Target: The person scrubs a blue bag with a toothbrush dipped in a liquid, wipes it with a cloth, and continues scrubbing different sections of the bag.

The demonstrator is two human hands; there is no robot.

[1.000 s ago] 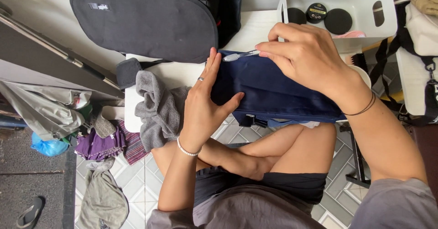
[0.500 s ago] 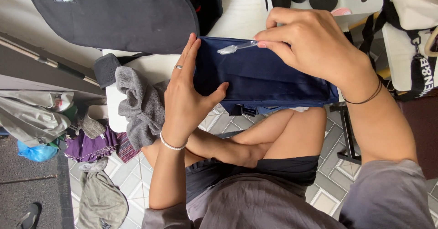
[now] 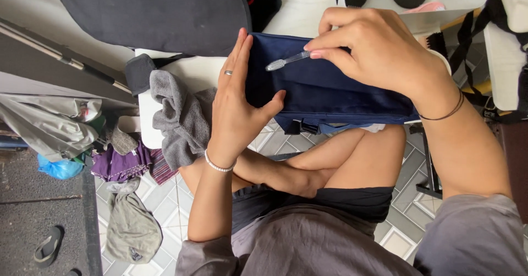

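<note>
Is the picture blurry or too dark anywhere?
Head view: soft even daylight, no glare; the right hand, toothbrush and blue bag look sharp; the left hand too; only the black bag is too dark for detail.

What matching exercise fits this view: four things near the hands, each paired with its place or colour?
Things:
1. clear toothbrush
2. grey towel
3. navy bag
4. black bag

Places or states:
a. lies flat behind the left hand, at the top of the view
b. pinched in the right hand, its head on blue cloth
c. draped over the white surface's edge, beside the left wrist
d. braced at its end by the left hand, palm flat against it

Pairs: 1-b, 2-c, 3-d, 4-a
</note>
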